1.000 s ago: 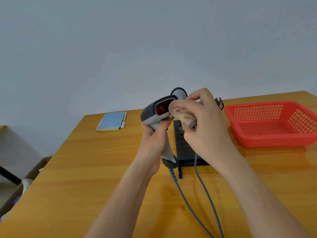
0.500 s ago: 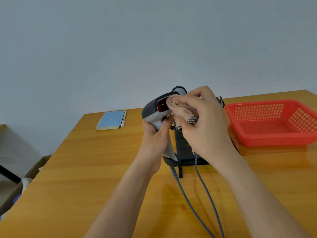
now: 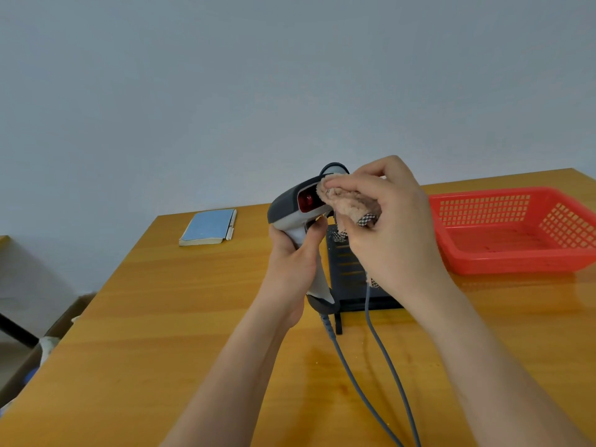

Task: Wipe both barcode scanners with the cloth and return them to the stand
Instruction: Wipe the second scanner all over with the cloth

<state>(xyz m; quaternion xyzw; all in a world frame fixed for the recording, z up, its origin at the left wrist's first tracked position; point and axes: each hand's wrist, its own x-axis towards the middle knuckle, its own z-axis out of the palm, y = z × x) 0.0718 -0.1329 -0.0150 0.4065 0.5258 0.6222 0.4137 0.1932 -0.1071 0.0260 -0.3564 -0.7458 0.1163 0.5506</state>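
A wooden table (image 3: 161, 317) carried a blue notebook (image 3: 208, 227) at its far left, a red mesh basket (image 3: 516, 233) at the right, and a black stand (image 3: 351, 285) between them, with two grey cables (image 3: 383, 356) trailing forward.

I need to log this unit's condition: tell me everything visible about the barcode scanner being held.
The barcode scanner is pistol-shaped, apparently plastic: dark grey head, light grey grip, red scan window facing the camera. The left hand holds its grip, lifting it off the table; the right hand presses a fuzzy beige cloth against the window's right edge. A grey cable leaves its base.
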